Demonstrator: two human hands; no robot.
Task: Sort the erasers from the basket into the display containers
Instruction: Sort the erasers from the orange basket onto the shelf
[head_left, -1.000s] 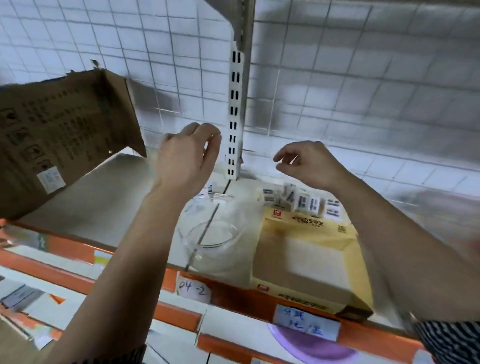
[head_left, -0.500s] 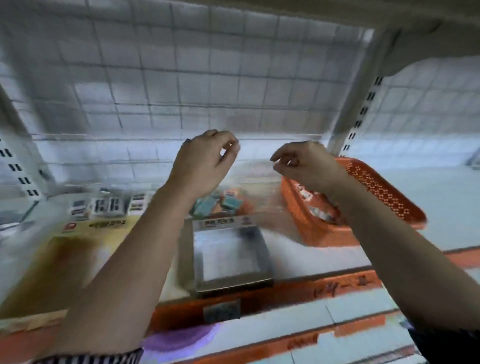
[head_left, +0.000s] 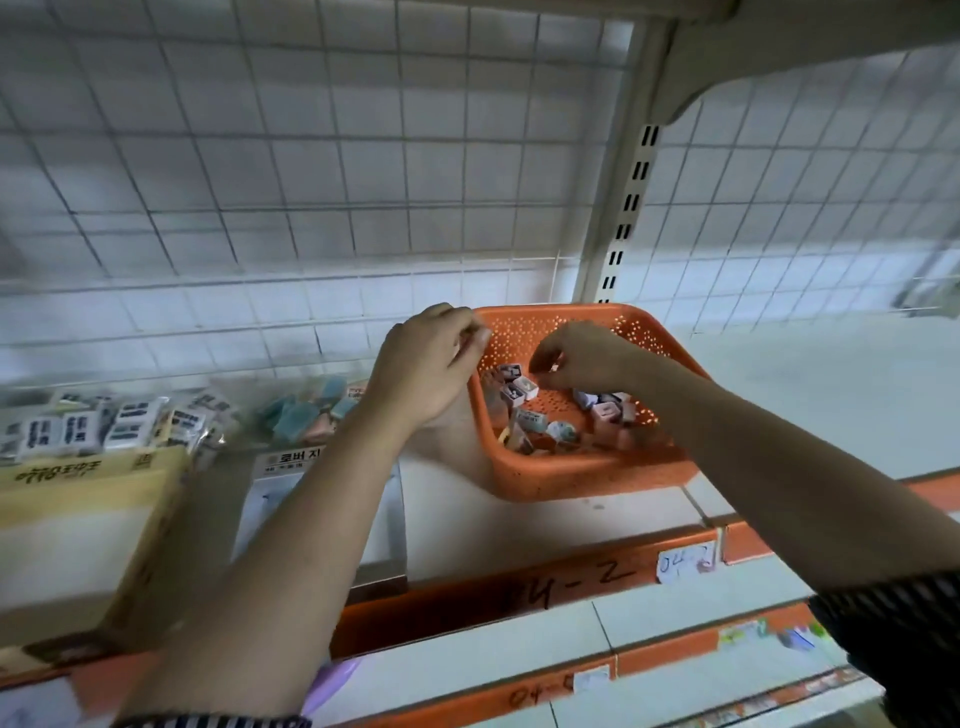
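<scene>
You're facing a shelf bay: white wire grid back panel, cream slotted upright right of centre, upper shelf bracket top right. White shelf deck, orange front strip with handwritten marks and a paper label. Lower shelf beneath. Edges of the view blurred

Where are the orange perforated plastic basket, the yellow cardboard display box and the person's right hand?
orange perforated plastic basket (head_left: 587, 475), head view, front wall.
yellow cardboard display box (head_left: 78, 475), head view, printed yellow panel.
right hand (head_left: 587, 353), head view, back of the hand.
</scene>
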